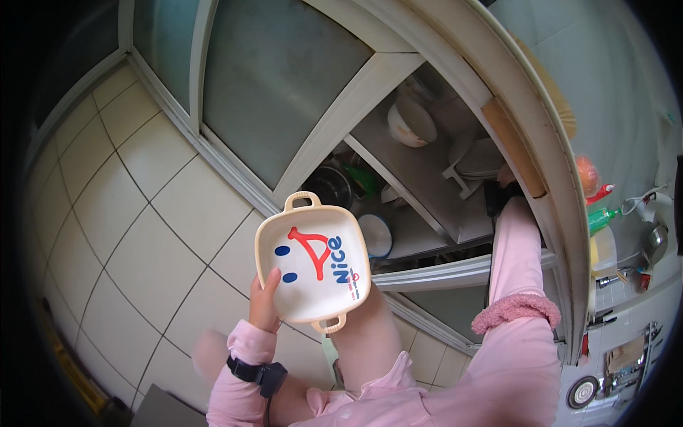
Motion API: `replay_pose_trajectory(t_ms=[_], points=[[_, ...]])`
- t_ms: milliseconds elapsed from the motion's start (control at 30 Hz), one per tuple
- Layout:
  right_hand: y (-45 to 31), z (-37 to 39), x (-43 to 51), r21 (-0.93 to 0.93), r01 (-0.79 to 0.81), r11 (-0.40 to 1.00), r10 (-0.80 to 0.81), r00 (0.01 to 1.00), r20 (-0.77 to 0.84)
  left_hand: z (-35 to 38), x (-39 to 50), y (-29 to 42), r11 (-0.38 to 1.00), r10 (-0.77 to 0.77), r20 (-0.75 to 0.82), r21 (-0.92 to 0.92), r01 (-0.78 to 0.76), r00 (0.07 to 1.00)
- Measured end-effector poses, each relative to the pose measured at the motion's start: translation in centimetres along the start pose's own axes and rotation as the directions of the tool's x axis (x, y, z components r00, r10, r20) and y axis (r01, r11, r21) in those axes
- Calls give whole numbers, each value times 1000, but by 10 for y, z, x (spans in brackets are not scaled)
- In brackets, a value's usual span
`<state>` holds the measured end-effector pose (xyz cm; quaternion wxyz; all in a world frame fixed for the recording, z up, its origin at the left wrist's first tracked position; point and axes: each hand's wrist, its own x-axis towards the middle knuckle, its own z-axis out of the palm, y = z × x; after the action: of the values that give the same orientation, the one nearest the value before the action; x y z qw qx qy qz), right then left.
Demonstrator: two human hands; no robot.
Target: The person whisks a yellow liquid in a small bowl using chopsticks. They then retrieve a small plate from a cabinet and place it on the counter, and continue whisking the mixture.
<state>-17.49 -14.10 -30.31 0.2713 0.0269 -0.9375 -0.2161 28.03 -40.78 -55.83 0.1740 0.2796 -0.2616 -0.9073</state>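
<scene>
A square white ceramic dish (315, 261) with cream loop handles and a printed smiling face is held in my left hand (265, 301), my thumb over its inner wall and the fingers hidden beneath. My right arm reaches into an open cabinet. Only a little of my right hand (506, 174) shows, beside stacked plates (480, 160) on the upper shelf; its fingers are mostly hidden. A white bowl (411, 124) sits tilted farther along that shelf. Below the shelf are a dark metal pot (330, 187) and a white bowl with a blue rim (374, 236).
The countertop edge (555, 133) curves above the cabinet. On the counter are a green bottle (602, 220) and a yellowish container (603, 251). A frosted sliding door panel (277, 80) stands left of the opening. Pale floor tiles (155, 256) lie at the left, with a grey box-like object (165, 408) below.
</scene>
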Motion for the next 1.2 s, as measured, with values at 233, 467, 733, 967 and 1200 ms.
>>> replay_pose_trajectory(t_ms=[233,467,733,967,1200], points=[[5,21,29,51,16,999,-18,1000,24,2,-14,0,999,53,-19,-10,-53,998],[9,25,28,65,22,998,-24,999,32,7,-10,0,998,56,-29,6,-55,998],[6,32,33,73,45,996,-47,998,29,11,-6,-4,998,62,-87,-10,-63,994],[5,29,37,73,47,996,-50,998,40,10,-7,-1,999,38,-70,3,-37,997],[0,29,36,81,50,995,-54,997,46,9,-8,-1,1000,14,-50,1,-14,999]])
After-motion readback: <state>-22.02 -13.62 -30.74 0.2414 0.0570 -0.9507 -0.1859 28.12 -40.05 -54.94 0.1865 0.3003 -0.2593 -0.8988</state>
